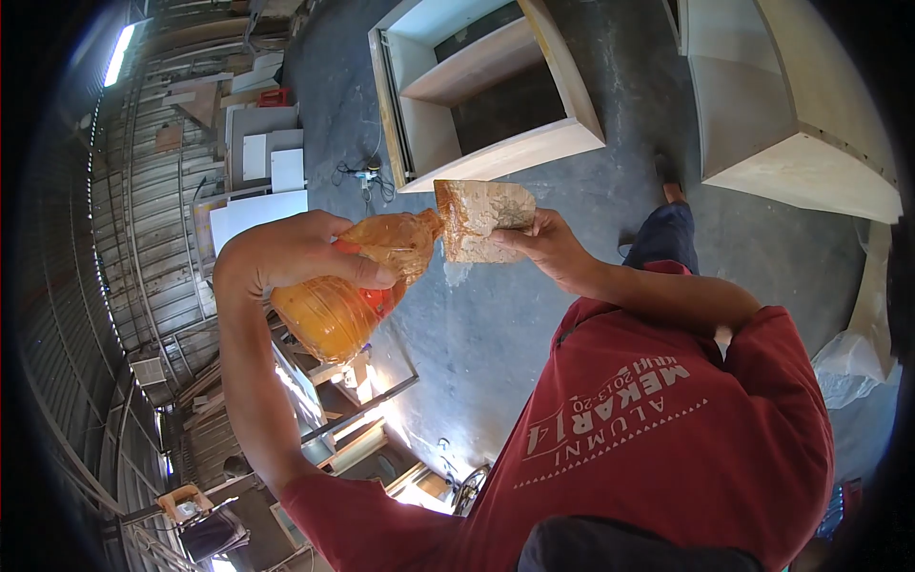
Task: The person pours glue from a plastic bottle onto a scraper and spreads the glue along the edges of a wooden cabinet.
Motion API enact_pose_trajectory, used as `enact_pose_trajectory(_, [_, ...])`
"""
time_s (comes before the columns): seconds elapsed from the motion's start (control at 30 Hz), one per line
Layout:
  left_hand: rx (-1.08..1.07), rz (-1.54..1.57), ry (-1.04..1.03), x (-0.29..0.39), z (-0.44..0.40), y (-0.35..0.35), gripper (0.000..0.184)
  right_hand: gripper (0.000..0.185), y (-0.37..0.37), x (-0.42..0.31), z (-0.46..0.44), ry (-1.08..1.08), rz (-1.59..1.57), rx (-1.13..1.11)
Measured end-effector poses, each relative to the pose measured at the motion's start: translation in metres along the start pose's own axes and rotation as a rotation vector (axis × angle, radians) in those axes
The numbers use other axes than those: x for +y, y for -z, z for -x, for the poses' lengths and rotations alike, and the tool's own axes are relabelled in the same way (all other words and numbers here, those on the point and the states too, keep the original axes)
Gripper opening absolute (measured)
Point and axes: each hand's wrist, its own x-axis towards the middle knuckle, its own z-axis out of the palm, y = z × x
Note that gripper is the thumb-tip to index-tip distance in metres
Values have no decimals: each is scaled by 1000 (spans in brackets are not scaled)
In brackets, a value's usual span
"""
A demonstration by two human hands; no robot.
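Observation:
My left hand point(295, 255) is wrapped round a clear plastic bottle point(329, 322) partly filled with thick orange-yellow liquid, with a red label partly under my fingers. The bottle is tilted, its neck pointing right at the edge of a flat, stained scraper card point(486, 221). My right hand point(560, 253) pinches that card by its lower right corner between thumb and fingers. Brown, glossy residue coats the card's left edge, where the bottle mouth meets or nearly meets it; I cannot tell if they touch. A whitish translucent scrap point(456, 274) shows just below the card.
On the grey floor beyond my hands lies an open wooden cabinet frame point(534, 148). Another pale cabinet point(810, 176) stands at the right, near plastic sheeting point(851, 367). A corded tool point(367, 175) lies by the first frame. White boards point(255, 217) lean at the left.

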Motion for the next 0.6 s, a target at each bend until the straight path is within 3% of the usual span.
enact_pose_trajectory(0.6, [-60,13,56,1,-19,16,64,29,2,-1,-8,-6,-61,33])
